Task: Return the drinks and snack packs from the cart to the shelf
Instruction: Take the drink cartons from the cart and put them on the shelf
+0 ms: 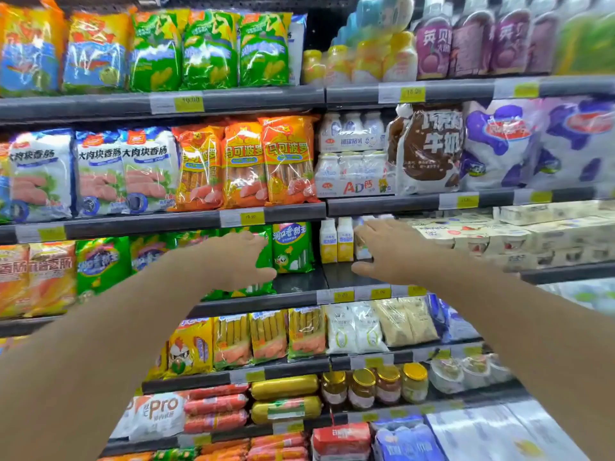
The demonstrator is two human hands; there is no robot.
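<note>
**Both hands at the third shelf**

Seen from the head camera, both arms stretch forward to the shelf (293, 282) third from the top. The left hand (244, 261) has its fingers curled round a green snack pack (266, 257), thumb low on the pack's front, holding it upright at the shelf's front, just left of another green pack (293, 247) standing further back. The right hand (389, 249) reaches toward small white drink bottles (361, 242); its fingers are extended and spread, thumb hanging below, but whether they touch or grip a bottle I cannot tell, since the hand hides them. Two yellow-and-white bottles (336, 241) stand just left of that hand. Orange sausage packs (246, 164) fill the shelf above, with price tags (251, 217) along its rail. Glass jars (376, 387) stand lower down. No cart shows.
</note>
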